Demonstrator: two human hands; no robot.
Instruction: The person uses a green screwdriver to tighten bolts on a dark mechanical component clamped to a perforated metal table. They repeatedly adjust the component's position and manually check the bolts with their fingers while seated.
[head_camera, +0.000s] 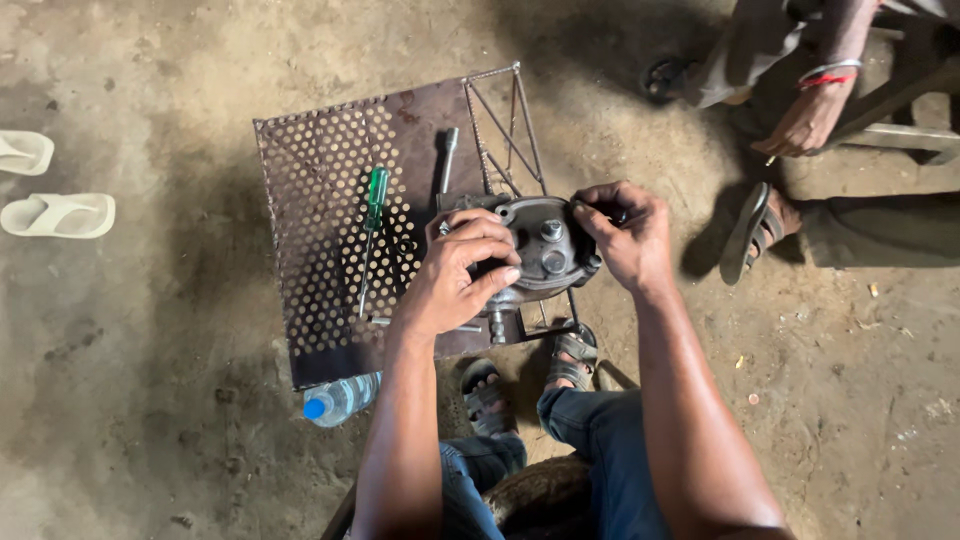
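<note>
The left hand (455, 270) gripped a grey metal engine part (545, 245), its fingers (490, 232) curled over the part's left side. The right hand (625, 235) held the part's edge at three o'clock, fingers pressed together on the rim. The part sat at the right edge of a rusty perforated metal counter (320, 180), close to its welded rod frame (505, 120). At nine o'clock from the part lay a green-handled screwdriver (372, 225); at eleven o'clock lay a socket wrench (447, 160). A plastic bottle with a blue cap (340, 398) rested on the dirt floor (150, 400) at seven o'clock. Another person's hand (805, 120) hung at two o'clock, well apart.
</note>
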